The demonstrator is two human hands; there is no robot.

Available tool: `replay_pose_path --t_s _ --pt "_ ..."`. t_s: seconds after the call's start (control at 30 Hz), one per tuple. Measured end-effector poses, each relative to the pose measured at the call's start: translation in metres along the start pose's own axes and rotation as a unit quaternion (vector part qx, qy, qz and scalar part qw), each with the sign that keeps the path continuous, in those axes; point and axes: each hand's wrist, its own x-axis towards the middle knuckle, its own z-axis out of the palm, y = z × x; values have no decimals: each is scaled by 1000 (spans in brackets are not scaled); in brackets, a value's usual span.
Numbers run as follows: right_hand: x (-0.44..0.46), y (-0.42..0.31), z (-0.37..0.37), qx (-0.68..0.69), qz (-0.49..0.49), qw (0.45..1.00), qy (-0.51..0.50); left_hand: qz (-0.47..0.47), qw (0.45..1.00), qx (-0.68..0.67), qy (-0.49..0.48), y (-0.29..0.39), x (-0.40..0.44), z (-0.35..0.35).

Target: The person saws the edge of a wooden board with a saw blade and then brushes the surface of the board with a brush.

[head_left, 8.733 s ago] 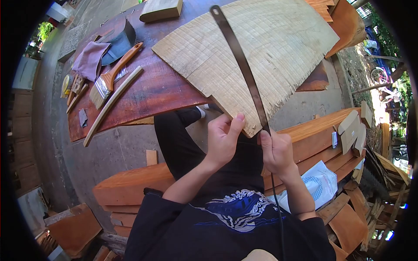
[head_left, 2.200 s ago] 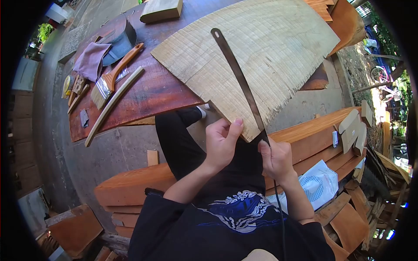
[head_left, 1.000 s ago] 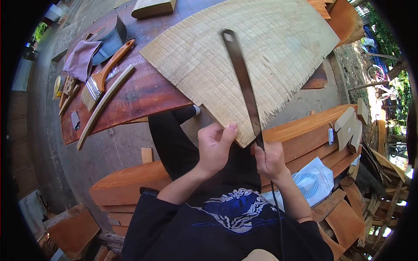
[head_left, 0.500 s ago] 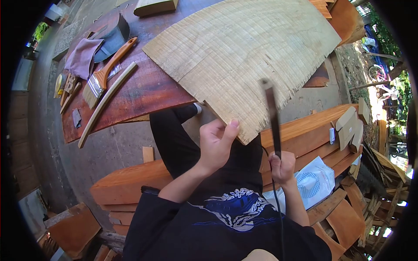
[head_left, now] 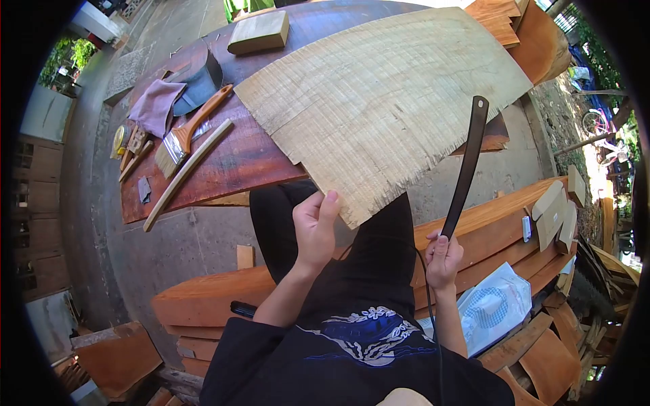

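Note:
A pale, fan-shaped wooden board (head_left: 379, 101) with rough saw lines and a splintered right edge lies slanting over the table. My left hand (head_left: 315, 231) pinches its near corner, thumb on top. In my right hand (head_left: 443, 262), closed around the lower end, stands a long, dark, slightly curved strip-like tool (head_left: 464, 172) with a small hole near its tip. Its exact kind I cannot make out. The tool is held up to the right of the board's frayed edge; whether it touches the edge cannot be told. A thin black cord (head_left: 433, 318) hangs beside my right wrist.
On the reddish table (head_left: 237, 162) lie a wide paintbrush (head_left: 193, 132), a curved wooden stick (head_left: 189, 176), a purple cloth (head_left: 157, 107) and a wooden block (head_left: 259, 32). Stacked planks (head_left: 504, 230) and a white plastic package (head_left: 497, 308) are at the right. More timber (head_left: 210, 294) sits at the left.
The dark tool has swung to the right and tilted, with its tip higher. My left hand still grips the board corner, which has shifted slightly left in view.

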Motion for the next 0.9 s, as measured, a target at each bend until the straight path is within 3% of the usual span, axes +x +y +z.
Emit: replay_pose_path --t_s 0.2,0.33,0.63,0.9 --pt "16 1 4 16 -10 1000 10 38 999 -17 20 13 -4 3" --pt "26 -6 11 25 -27 999 5 24 996 68 -58 17 -9 4" --pt "48 -12 20 -8 -62 998 -8 37 999 38 10 11 -7 -9" --pt "54 -25 28 58 -43 995 -68 9 999 18 -33 24 3 -9"
